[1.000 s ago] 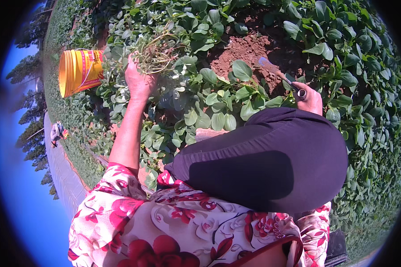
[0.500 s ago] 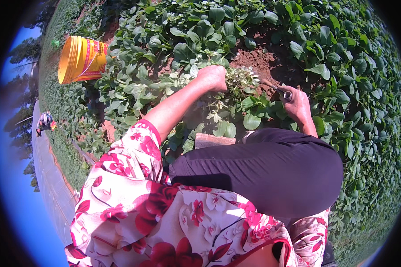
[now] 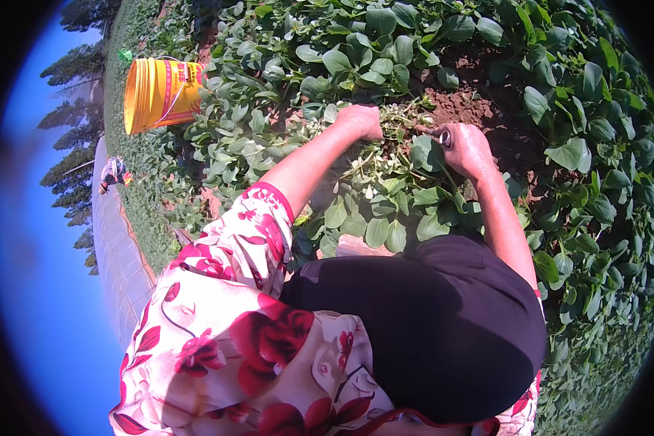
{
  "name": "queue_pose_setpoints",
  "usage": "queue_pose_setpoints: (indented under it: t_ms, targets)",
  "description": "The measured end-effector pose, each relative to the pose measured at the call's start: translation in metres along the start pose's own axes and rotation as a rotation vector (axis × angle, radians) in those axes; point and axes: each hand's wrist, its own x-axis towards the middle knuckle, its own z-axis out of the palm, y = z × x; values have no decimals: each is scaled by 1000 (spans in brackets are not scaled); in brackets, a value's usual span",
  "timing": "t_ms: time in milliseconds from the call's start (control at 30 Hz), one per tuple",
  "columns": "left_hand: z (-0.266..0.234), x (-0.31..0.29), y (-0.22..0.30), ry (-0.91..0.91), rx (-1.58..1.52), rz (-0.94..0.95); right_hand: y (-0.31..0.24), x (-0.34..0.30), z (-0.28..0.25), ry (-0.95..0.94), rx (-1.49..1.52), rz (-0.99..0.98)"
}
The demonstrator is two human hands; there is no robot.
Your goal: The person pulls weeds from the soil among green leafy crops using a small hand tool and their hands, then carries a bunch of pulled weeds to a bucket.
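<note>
My left hand (image 3: 361,122) is closed low in the plants, its fingers turned down and partly hidden. A bunch of pale-leaved plants (image 3: 400,120) comes out beside its knuckles. Just to the right, my right hand (image 3: 466,151) is wrapped round a small hand tool (image 3: 445,138). The round, hollow end of its metal handle shows above my fist. Its working end points left toward the pale plants and is mostly hidden by leaves. Bare reddish soil (image 3: 461,105) lies beyond my right hand. Broad green leaves (image 3: 429,154) stand between my hands and toward my knee.
A yellow bucket (image 3: 149,98) with a wire handle lies tilted among the plants at far left. A flat brown block (image 3: 360,247) sits before my dark-trousered knee (image 3: 414,312). Another person (image 3: 113,173) is far left near a pale covered strip (image 3: 120,247). Leafy crop surrounds me.
The view has shifted, so bucket and plants sit further right. My right hand has moved left, closer to my left hand, and the tool's tip has gone in among the leaves.
</note>
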Motion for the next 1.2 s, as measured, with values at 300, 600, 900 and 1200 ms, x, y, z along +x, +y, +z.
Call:
queue_pose_setpoints:
  t_ms: [300,600,900,1200]
  targets:
    - [0,-26,12,-4,-90,-91,-10,9,34,-74,117,-3]
    - [-52,-120,31,167,-620,479,39,-150,-92,340,54,160]
    - [-181,-220,265,-95,-1152,1256,-5,-415,-197,956,356,810]
    - [-92,-431,437,-802,-1019,1496,-160,-586,-106,1367,259,988]
